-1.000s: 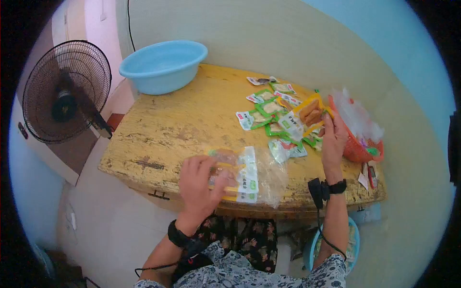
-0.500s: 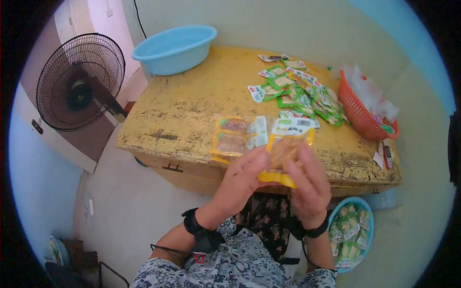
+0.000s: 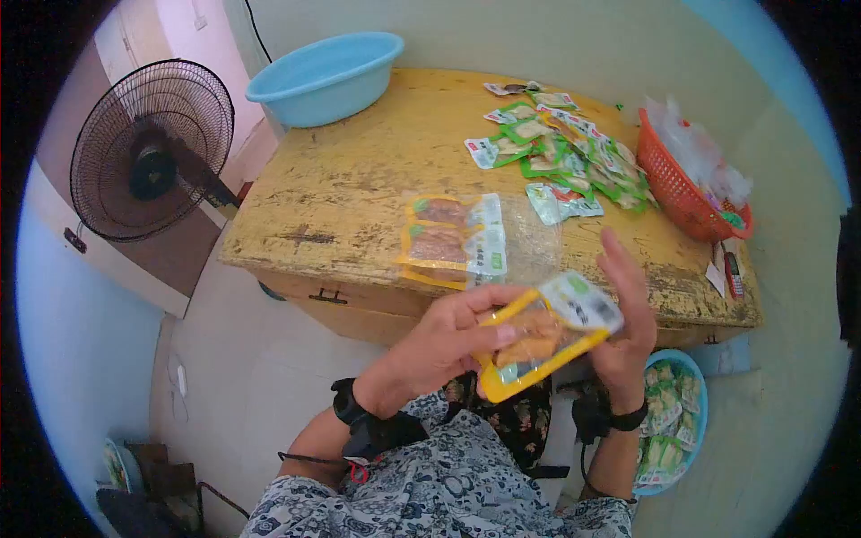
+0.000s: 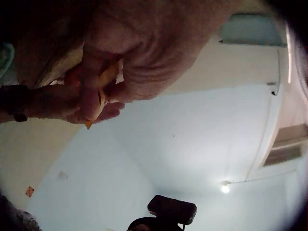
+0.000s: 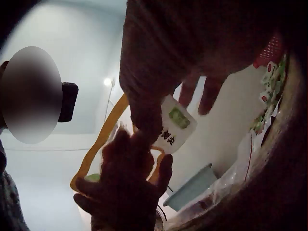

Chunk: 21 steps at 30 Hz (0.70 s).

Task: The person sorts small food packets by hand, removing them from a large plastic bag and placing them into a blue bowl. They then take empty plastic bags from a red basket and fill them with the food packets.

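Observation:
My left hand (image 3: 448,345) grips a yellow-edged sealed food packet (image 3: 525,354) by its near end, thumb lying across its front. Brown pieces show through the packet's window, and its white label end points toward my right hand (image 3: 625,327). That hand stands beside the label end with fingers extended. In the right wrist view, its thumb overlaps the packet (image 5: 178,127). On the table just beyond the left hand lie similar yellow-edged packets (image 3: 439,242), laid in a clear plastic sheet or bag (image 3: 534,238).
Several green-edged packets (image 3: 529,130) lie piled toward the back right, near a red basket (image 3: 677,193) of plastic bags. A blue basin (image 3: 327,85) stands at the back left. A phone (image 3: 734,273) lies by the right edge; a lower blue tub (image 3: 700,430) holds green packets.
The right hand has brought the yellow-edged packet from the pile to the left hand, which has left the laid-out packets and now grips it. The packet has turned, label end to the right.

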Motion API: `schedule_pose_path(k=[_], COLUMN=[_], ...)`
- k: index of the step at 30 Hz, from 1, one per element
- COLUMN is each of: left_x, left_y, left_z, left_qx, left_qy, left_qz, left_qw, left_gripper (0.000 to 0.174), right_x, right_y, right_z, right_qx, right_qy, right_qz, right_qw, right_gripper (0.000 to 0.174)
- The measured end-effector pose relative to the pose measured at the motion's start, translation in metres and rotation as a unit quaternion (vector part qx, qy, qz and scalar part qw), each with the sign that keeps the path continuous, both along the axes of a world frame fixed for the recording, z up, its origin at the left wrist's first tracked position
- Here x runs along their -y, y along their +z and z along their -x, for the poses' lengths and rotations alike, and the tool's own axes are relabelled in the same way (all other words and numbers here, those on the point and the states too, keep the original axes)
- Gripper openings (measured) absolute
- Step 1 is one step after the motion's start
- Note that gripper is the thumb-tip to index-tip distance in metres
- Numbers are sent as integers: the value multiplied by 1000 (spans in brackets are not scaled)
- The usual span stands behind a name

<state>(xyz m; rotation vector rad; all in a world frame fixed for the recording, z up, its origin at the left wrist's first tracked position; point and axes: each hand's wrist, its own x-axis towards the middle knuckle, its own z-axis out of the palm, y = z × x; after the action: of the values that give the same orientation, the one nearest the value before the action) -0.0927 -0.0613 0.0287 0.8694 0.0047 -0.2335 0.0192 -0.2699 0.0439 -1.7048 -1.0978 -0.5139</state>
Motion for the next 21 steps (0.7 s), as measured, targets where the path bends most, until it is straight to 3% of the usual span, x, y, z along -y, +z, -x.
schedule_pose_path(k=[2,5,7,8,11,14,17,18,21], left_x=[1,0,-7,-5,2,-1,0,2,11], left_y=[-8,-8,0,4,8,-5,12,10,13], left_z=[1,1,2,2,0,-14,-26,-33,-53], left_qx=[-4,7,-3,-3,34,159,186,247,292], left_qy=[-36,-74,-132,-88,64,255,307,343,336], left_qz=[26,32,48,-19,-241,-452,-598,-639,-731], left_qw=[999,997,990,996,968,840,717,643,518], left_gripper=[62,61,58,57,53,45,40,39,43], right_x=[13,23,28,32,52,41,52,53,50], right_y=[-5,-3,-10,-14,-31,-16,-23,-26,-35], right_z=[-11,-15,-11,-8,-1,1,-8,-9,-12], right_qx=[38,-111,-136,-149,-300,-417,-441,-445,-449], right_qy=[75,245,176,141,-112,-120,-125,-121,-110], right_qz=[60,49,33,25,9,-131,-95,-118,-180], right_qw=[995,962,974,978,947,892,883,880,868], right_gripper=[36,27,22,20,18,21,23,23,22])
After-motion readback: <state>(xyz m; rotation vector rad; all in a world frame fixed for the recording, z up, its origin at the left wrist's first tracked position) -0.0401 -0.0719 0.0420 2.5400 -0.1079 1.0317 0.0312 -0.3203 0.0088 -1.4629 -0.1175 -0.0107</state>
